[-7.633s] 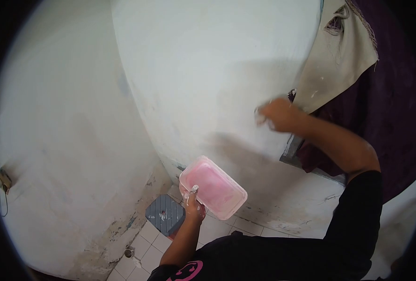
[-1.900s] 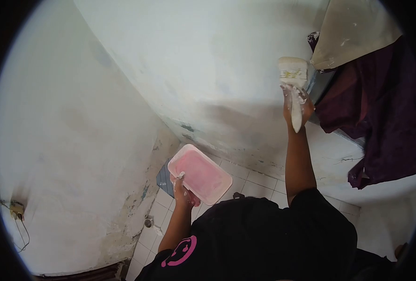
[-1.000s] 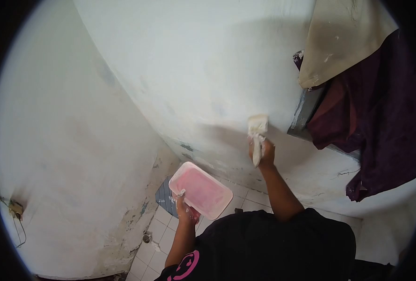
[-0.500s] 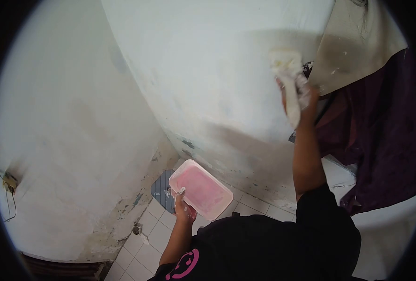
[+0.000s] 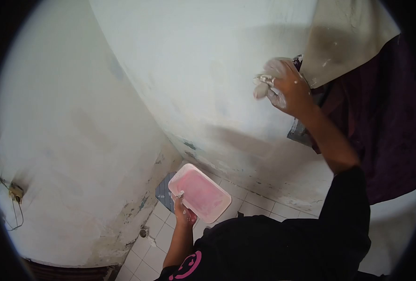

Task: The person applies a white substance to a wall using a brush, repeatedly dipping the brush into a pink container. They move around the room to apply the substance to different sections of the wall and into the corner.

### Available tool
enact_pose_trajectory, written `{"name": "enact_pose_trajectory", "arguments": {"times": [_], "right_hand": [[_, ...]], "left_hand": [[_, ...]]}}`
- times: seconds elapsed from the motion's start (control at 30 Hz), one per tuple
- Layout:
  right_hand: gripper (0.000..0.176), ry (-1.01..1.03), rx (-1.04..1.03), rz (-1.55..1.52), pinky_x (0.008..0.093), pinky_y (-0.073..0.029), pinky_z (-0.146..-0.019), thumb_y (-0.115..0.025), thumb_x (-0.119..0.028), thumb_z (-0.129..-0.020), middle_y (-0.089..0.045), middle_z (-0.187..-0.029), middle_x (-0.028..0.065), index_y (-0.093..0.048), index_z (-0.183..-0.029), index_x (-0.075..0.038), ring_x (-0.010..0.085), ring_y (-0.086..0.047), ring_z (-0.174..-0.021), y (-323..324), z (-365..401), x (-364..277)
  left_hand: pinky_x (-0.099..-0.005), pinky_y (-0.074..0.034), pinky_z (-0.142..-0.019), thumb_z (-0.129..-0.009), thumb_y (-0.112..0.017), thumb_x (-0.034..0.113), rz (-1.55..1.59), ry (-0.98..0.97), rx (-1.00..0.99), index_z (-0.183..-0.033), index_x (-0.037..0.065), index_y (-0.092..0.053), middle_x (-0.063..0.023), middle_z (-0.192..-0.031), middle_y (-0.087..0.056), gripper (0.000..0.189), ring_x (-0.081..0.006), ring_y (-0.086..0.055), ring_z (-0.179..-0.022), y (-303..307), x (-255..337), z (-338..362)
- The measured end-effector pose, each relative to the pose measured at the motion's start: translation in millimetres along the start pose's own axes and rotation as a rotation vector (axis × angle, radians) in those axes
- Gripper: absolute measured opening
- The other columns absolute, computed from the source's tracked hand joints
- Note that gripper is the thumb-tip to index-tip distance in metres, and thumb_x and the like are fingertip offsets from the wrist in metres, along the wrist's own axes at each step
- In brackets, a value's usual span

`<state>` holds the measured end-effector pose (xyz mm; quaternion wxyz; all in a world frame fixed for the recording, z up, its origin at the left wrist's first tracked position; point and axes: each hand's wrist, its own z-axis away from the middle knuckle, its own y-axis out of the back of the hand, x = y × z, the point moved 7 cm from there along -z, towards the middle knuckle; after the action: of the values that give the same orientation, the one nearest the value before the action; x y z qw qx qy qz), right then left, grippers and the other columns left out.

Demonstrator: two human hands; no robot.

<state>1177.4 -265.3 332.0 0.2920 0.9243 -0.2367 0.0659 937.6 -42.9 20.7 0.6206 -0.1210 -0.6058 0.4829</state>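
My left hand (image 5: 183, 210) grips the near left edge of a pink tray (image 5: 201, 194), its thumb smeared with white paste over the rim. Up at the white wall (image 5: 184, 70), my right hand (image 5: 287, 89) is closed round a putty knife (image 5: 261, 90), whose pale handle end points left. White paste covers its fingers. The blade is blurred and mostly hidden behind the hand.
A beige cloth (image 5: 343, 47) and a dark purple cloth (image 5: 381, 117) hang at the right. Two walls meet in a corner above a tiled floor (image 5: 154, 255). A grey drain cover (image 5: 165, 191) lies behind the tray. Wires hang from a socket (image 5: 16, 192) at the left.
My right hand has turned over at the wall, so the tool's handle now points left instead of down. The right forearm has swung rightward. My left hand still holds the tray.
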Motion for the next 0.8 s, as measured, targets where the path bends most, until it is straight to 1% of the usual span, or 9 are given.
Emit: {"name": "enact_pose_trajectory", "arguments": {"times": [0.03, 0.13, 0.27, 0.37, 0.57, 0.63, 0.67, 0.73, 0.8], "right_hand": [[0.013, -0.005, 0.006, 0.004, 0.0432, -0.05, -0.069, -0.065, -0.014, -0.076, -0.063, -0.079, 0.0117, -0.065, -0.087, -0.007, 0.0337, -0.061, -0.073, -0.8, -1.7, 5.9], [0.017, -0.235, -0.423, 0.02, 0.0347, -0.051, -0.068, -0.065, -0.012, -0.079, -0.063, -0.082, 0.0132, -0.064, -0.094, -0.004, 0.0308, -0.062, -0.074, -24.2, -10.3, 33.3], [0.022, -0.025, -0.064, 0.125, 0.0333, -0.052, -0.066, -0.068, -0.012, -0.073, -0.065, -0.098, 0.0125, -0.064, -0.093, -0.004, 0.0281, -0.064, -0.081, 25.9, -34.4, 36.1], [0.021, 0.186, -0.042, 0.414, 0.0336, -0.052, -0.068, -0.062, -0.014, -0.076, -0.065, -0.104, 0.0059, -0.063, -0.097, -0.011, 0.0194, -0.064, -0.095, 21.4, -12.4, 17.4], [0.021, 0.223, -0.368, 0.293, 0.0367, -0.054, -0.069, -0.052, -0.011, -0.081, -0.064, -0.106, 0.0109, -0.061, -0.1, -0.01, 0.0231, -0.063, -0.099, -72.7, 95.1, -25.8], [0.024, 0.028, -0.661, 0.17, 0.035, -0.054, -0.071, -0.06, -0.014, -0.077, -0.062, -0.114, 0.0111, -0.062, -0.1, -0.009, 0.0223, -0.062, -0.102, -88.7, 104.3, -30.3], [0.025, 0.054, -0.508, 0.077, 0.0391, -0.054, -0.062, -0.053, -0.011, -0.08, -0.064, -0.087, 0.0099, -0.06, -0.104, -0.011, 0.0254, -0.066, -0.076, -76.5, 91.7, -32.4], [0.027, -0.005, -0.509, 0.103, 0.0391, -0.052, -0.06, -0.055, -0.011, -0.079, -0.062, -0.081, 0.0083, -0.06, -0.105, -0.011, 0.0252, -0.064, -0.071, -68.3, 66.6, -15.8], [0.028, 0.021, -0.265, 0.182, 0.0374, -0.051, -0.062, -0.058, -0.01, -0.075, -0.06, -0.083, 0.0062, -0.06, -0.103, -0.013, 0.0234, -0.063, -0.077, -23.4, 20.7, -3.7]], "left_hand": [[-0.0475, -0.045, -0.095, -0.085, -0.052, 0.024, -0.007, -0.001, -0.005, -0.134, 0.011, -0.031, -0.0134, -0.125, -0.046, 0.055, -0.0317, -0.049, -0.116, 0.8, -0.8, -0.8], [-0.0474, -0.045, -0.095, -0.085, -0.053, 0.025, -0.03, 0.029, 0.064, -0.134, 0.011, -0.031, -0.0134, -0.125, -0.045, 0.055, -0.0316, -0.05, -0.115, 10.7, -3.7, 4.4], [-0.0467, -0.043, -0.096, -0.085, -0.052, 0.029, -0.088, 0.005, 0.063, -0.134, 0.007, -0.032, -0.0144, -0.127, -0.046, 0.057, -0.0321, -0.05, -0.115, -11.7, -1.0, 9.0], [-0.0444, -0.041, -0.098, -0.085, -0.051, 0.033, -0.148, -0.021, 0.062, -0.133, 0.002, -0.035, -0.0156, -0.129, -0.047, 0.06, -0.0318, -0.049, -0.116, -10.5, -0.7, 8.1], [-0.044, -0.041, -0.098, -0.084, -0.051, 0.031, -0.155, -0.02, 0.082, -0.134, 0.002, -0.034, -0.0157, -0.129, -0.047, 0.06, -0.0316, -0.049, -0.117, -5.6, -0.6, 7.4], [-0.044, -0.041, -0.098, -0.084, -0.052, 0.031, -0.152, -0.024, 0.072, -0.134, 0.002, -0.034, -0.0158, -0.129, -0.047, 0.06, -0.0316, -0.049, -0.117, -7.4, -3.4, 9.8], [-0.044, -0.041, -0.098, -0.084, -0.051, 0.031, -0.161, -0.018, 0.067, -0.134, 0.002, -0.035, -0.0157, -0.129, -0.047, 0.06, -0.0315, -0.049, -0.117, -10.8, -2.0, 10.6], [-0.044, -0.041, -0.098, -0.084, -0.051, 0.031, -0.174, -0.015, 0.073, -0.133, 0.002, -0.035, -0.0157, -0.128, -0.047, 0.059, -0.0314, -0.049, -0.117, -13.4, -1.6, 11.4], [-0.044, -0.042, -0.098, -0.085, -0.051, 0.03, -0.168, -0.063, 0.05, -0.133, 0.002, -0.035, -0.0155, -0.128, -0.048, 0.058, -0.031, -0.049, -0.117, -15.8, -0.9, 10.9]]}}
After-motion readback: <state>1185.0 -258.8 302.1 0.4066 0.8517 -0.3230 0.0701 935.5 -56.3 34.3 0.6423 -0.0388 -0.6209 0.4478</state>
